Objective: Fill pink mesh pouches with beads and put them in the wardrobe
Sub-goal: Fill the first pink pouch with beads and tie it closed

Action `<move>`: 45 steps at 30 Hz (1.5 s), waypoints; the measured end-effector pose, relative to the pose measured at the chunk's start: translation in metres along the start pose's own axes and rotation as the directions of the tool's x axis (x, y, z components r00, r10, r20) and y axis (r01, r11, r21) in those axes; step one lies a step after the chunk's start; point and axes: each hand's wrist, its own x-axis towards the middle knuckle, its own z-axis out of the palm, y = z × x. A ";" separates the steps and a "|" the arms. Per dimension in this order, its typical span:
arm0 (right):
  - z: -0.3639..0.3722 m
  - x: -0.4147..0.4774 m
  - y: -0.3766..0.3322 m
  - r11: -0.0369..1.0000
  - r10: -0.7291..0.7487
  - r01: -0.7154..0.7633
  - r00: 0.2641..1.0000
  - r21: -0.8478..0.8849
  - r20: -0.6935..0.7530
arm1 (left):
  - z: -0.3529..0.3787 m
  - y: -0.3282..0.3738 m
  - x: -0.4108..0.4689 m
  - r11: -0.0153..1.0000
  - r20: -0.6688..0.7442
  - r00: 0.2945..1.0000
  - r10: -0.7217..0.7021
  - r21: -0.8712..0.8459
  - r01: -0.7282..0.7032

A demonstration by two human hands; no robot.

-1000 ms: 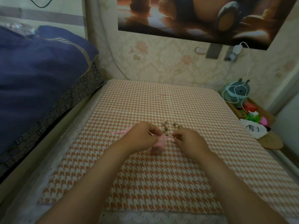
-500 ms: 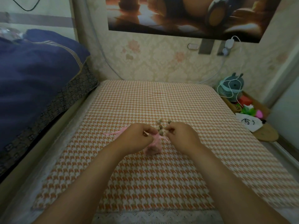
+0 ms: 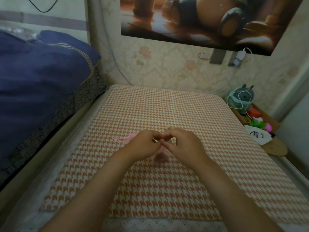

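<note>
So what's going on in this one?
A person is filling a pink mesh pouch over a checked mat. The left hand pinches the pouch's mouth; the right hand has its fingertips at the same spot, and whether they hold a bead is hidden. A few beads peek out behind the right hand. No wardrobe is in view.

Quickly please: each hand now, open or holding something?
Left hand: pinches the pink pouch at its top.
Right hand: curled at the pouch mouth; what it holds cannot be told.
</note>
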 end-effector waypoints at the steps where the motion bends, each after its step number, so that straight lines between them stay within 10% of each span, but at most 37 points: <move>1: 0.001 0.001 0.000 1.000 -0.008 0.008 1.000 -0.027 -0.001 | 0.000 -0.001 0.000 1.000 0.000 1.000 0.005 -0.007 -0.005; 12: 0.000 0.001 0.012 0.984 0.044 -0.004 0.975 -0.180 0.219 | -0.001 -0.006 0.011 0.999 -0.014 0.999 -0.029 0.035 0.029; 25: -0.033 -0.015 0.056 0.978 0.123 -0.106 0.989 -0.182 0.087 | 0.012 -0.021 0.042 0.978 -0.089 0.996 -0.008 0.207 0.026; 33: -0.033 -0.020 0.076 0.982 0.129 -0.116 0.989 -0.148 0.078 | 0.055 -0.025 0.066 0.873 0.110 0.982 0.153 0.450 -0.187; 45: -0.027 -0.013 0.068 0.988 0.114 -0.103 0.989 -0.112 0.090 | 0.064 -0.032 0.074 0.909 -0.087 0.994 0.068 0.415 -0.026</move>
